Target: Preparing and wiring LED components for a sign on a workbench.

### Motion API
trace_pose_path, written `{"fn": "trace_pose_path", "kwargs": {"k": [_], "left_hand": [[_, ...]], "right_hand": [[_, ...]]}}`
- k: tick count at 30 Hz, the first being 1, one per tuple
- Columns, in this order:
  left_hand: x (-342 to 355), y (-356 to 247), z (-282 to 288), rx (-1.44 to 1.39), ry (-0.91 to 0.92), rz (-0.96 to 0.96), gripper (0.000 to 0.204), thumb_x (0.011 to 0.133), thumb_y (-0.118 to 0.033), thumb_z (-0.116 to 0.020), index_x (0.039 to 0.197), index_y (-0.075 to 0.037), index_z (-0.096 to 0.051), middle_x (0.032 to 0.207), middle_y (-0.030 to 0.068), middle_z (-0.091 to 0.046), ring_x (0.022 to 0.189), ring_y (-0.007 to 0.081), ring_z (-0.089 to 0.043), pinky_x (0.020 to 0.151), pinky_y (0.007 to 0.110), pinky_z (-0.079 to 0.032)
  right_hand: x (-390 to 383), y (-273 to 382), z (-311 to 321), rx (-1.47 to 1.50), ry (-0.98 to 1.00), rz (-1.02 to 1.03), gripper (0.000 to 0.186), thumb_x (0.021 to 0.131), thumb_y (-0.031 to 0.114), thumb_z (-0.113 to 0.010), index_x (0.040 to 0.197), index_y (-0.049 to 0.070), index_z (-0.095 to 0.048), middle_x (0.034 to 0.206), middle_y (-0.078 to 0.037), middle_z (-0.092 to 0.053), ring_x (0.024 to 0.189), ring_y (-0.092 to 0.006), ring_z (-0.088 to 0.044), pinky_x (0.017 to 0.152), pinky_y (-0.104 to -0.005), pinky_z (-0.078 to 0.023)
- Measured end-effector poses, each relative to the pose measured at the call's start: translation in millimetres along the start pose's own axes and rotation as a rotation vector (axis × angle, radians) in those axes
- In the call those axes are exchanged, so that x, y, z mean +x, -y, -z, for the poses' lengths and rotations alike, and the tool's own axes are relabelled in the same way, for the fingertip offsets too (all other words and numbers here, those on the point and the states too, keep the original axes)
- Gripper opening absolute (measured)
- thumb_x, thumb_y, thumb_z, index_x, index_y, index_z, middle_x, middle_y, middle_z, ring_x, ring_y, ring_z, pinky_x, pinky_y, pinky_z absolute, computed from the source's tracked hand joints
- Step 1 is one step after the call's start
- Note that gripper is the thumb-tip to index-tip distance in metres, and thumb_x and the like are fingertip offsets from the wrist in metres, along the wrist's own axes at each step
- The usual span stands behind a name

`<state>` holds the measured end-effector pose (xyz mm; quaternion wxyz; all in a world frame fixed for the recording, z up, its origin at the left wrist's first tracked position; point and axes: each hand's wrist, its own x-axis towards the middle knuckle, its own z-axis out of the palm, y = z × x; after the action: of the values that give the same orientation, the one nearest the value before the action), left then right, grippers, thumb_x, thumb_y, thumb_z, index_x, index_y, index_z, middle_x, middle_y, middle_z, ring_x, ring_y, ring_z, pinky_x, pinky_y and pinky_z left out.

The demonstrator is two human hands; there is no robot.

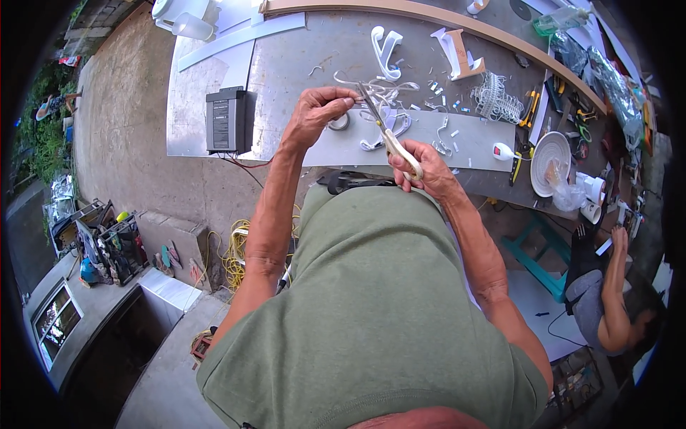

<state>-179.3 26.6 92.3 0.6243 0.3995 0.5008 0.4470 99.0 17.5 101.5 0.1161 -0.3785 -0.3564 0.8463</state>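
My right hand is closed around the cream handles of a pair of scissors, whose blades point up and left. The blade tips are beside the fingers of my left hand, which pinch a thin white wire. More of this wire lies in loose loops on the worktable, just beyond the blades. Below the scissors, a white curved letter-like piece rests on a grey sheet. A roll of tape sits partly behind my left hand.
A black box with wires stands at the table's left. Farther back are a white curved shape, small LED modules and coiled white strips. Pliers, a glue bottle and a large reel lie right; another person sits beyond a teal stool.
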Motion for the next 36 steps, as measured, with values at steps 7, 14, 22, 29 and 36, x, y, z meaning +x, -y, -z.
{"fn": "trace_pose_path", "kwargs": {"k": [7, 14, 22, 29, 36], "left_hand": [[1, -4, 0, 0.048, -0.009, -0.050, 0.022, 0.091, -0.019, -0.070, 0.103, -0.001, -0.075, 0.077, -0.0028, -0.065, 0.065, 0.0038, -0.046, 0.057, 0.021, -0.034], [-8, -13, -7, 0.012, 0.016, -0.039, 0.021, 0.092, -0.017, -0.069, 0.102, -0.001, -0.075, 0.081, -0.0014, -0.068, 0.069, 0.0041, -0.050, 0.061, 0.021, -0.039], [-9, -13, -5, -0.033, 0.040, -0.050, 0.021, 0.091, -0.017, -0.069, 0.101, 0.000, -0.075, 0.077, -0.0019, -0.065, 0.067, 0.0037, -0.048, 0.060, 0.021, -0.037], [-10, -2, -2, -0.273, -0.072, -0.058, 0.019, 0.093, -0.012, -0.067, 0.103, 0.003, -0.072, 0.071, -0.0034, -0.056, 0.062, 0.0053, -0.043, 0.058, 0.021, -0.034], [-9, -39, 27, -0.680, -0.160, -0.249, 0.020, 0.097, -0.009, -0.060, 0.109, 0.007, -0.064, 0.071, -0.0010, -0.049, 0.064, 0.0098, -0.044, 0.055, 0.022, -0.034]], "right_hand": [[1, 0, -5, -0.010, -0.003, 0.017, 0.040, 0.087, 0.035, -0.078, 0.100, 0.002, -0.059, 0.067, -0.004, -0.063, 0.050, -0.0077, -0.058, 0.043, -0.0190, -0.041], [2, 20, -11, 0.088, 0.088, 0.092, 0.034, 0.089, 0.028, -0.073, 0.102, 0.000, -0.059, 0.067, -0.004, -0.063, 0.050, -0.0082, -0.059, 0.045, -0.0195, -0.044], [6, 10, -7, 0.027, 0.092, 0.151, 0.043, 0.088, 0.038, -0.073, 0.103, 0.000, -0.059, 0.074, -0.001, -0.059, 0.055, -0.0067, -0.058, 0.046, -0.0195, -0.047], [6, 11, -14, 0.093, 0.001, 0.167, 0.025, 0.087, 0.019, -0.077, 0.096, 0.003, -0.060, 0.073, -0.003, -0.063, 0.056, -0.0093, -0.060, 0.046, -0.0234, -0.050], [23, 32, -1, -0.015, -0.121, 0.387, 0.029, 0.085, 0.018, -0.080, 0.099, 0.003, -0.060, 0.086, -0.008, -0.069, 0.072, -0.0162, -0.069, 0.072, -0.0285, -0.056]]}}
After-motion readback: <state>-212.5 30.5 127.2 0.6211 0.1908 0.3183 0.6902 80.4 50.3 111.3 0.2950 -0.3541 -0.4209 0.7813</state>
